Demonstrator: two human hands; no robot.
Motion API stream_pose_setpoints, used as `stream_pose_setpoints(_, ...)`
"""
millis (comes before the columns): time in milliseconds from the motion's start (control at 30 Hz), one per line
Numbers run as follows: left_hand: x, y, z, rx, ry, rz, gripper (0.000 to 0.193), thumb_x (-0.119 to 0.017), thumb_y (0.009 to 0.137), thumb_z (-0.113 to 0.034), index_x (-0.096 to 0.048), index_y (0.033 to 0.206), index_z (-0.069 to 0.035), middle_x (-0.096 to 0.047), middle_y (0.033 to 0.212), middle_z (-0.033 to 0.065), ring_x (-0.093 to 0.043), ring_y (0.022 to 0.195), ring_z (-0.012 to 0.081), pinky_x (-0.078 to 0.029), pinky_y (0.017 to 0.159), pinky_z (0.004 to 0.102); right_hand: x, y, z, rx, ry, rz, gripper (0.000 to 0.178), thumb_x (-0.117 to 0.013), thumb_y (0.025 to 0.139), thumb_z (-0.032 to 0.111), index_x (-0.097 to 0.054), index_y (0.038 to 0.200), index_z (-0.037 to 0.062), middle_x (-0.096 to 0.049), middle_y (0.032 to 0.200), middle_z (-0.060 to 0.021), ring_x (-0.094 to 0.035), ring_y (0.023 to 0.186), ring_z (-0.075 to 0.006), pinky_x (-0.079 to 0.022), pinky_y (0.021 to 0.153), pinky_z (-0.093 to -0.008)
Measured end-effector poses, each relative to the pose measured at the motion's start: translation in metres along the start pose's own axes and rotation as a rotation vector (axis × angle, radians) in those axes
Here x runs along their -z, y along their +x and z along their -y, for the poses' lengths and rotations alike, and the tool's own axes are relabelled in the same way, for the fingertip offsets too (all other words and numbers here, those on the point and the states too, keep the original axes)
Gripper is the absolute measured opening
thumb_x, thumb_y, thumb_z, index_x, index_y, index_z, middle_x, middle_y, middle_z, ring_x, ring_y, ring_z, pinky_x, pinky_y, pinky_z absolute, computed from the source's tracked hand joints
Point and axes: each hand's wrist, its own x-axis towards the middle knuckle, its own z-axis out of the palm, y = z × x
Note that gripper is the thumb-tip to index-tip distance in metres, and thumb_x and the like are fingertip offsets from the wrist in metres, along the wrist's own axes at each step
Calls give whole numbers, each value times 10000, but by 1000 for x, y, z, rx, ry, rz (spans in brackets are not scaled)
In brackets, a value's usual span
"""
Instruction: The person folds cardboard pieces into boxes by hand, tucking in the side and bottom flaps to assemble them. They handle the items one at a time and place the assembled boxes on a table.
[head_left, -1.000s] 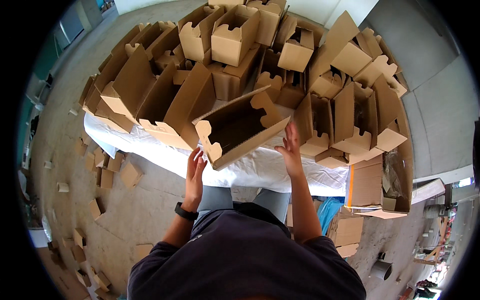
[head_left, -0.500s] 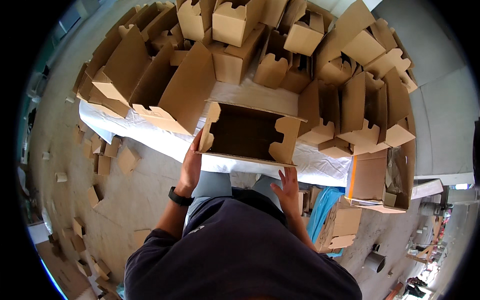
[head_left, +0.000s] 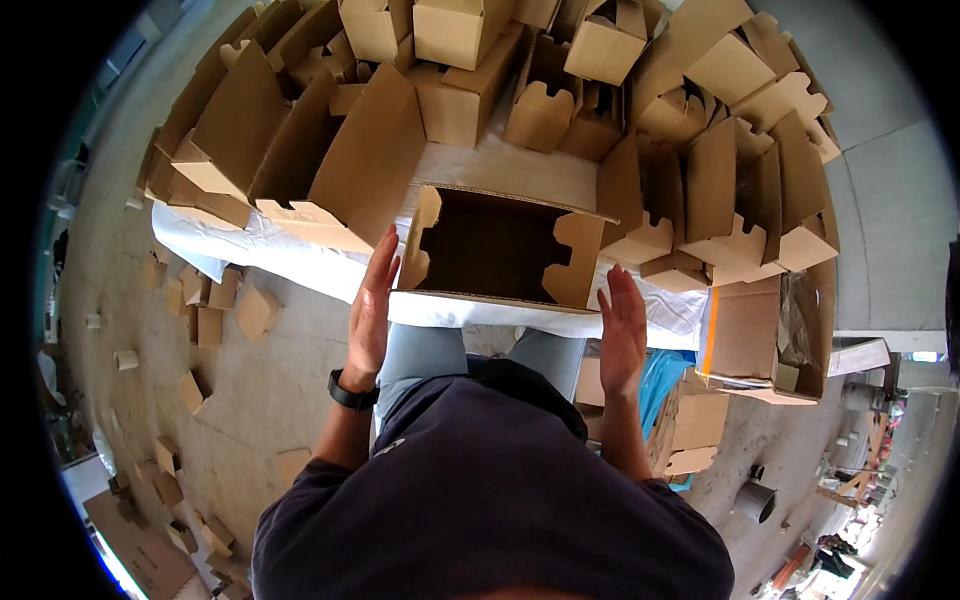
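Open-topped rectangular brown cardboard box (head_left: 495, 245) rests on white cloth (head_left: 510, 168). Flanking it, left hand (head_left: 371, 310) (contact unclear) and right hand (head_left: 623, 325) (apart) are flat, gripping nothing. Nearside: dark shirt (head_left: 495, 490), pale mark (head_left: 394, 446) illegible.

Through my feed I see a bare, dull grey concrete floor (head_left: 240, 440), scuffed and blotched with stains, running down the left and on into the lower right. A broad raised work surface draped in wrinkled white cloth (head_left: 285, 260) crosses the middle of my view, its front edge bowed by the lens. On the right I have a smooth, pale grey surface with thin dark seams (head_left: 890, 180); I take it for a wall. Past its lower edge I make out a brown wooden frame (head_left: 868, 468). Daylight-white glare (head_left: 832, 582) burns at the lower right, while the left rim is dim and too blurred for me to read.
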Motion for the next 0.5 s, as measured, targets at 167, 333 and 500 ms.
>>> stream_pose_setpoints(167,-12,4,-9,-38,79,102,586,-500,986,-380,-423,1463,-49,-243,1600,169,-159,1501,323,-128,1202,455,-6,23,5,-100,-100,37,518,-414,1034,377,-447,1444,61,-308,1576,-141,-272,1466,-298,-253,1164,-461)
stream_pose_setpoints(333,-8,-1,-14,37,-10,104,418,-571,963,-305,-615,1292,-50,-328,1563,187,-180,1495,346,-147,1194,480,-4,23,21,-155,-303,147,481,-411,1049,386,-586,1334,41,-393,1528,-163,-325,1440,-280,-286,1143,-431)
stream_pose_setpoints(500,-2,-4,-13,-13,165,136,351,-566,963,-326,-706,1121,-45,-345,1544,228,-198,1489,357,-195,1171,473,6,14,20,-159,-344,185,483,-406,1056,347,-605,1275,-34,-580,1345,-183,-328,1436,-301,-295,1138,-432)
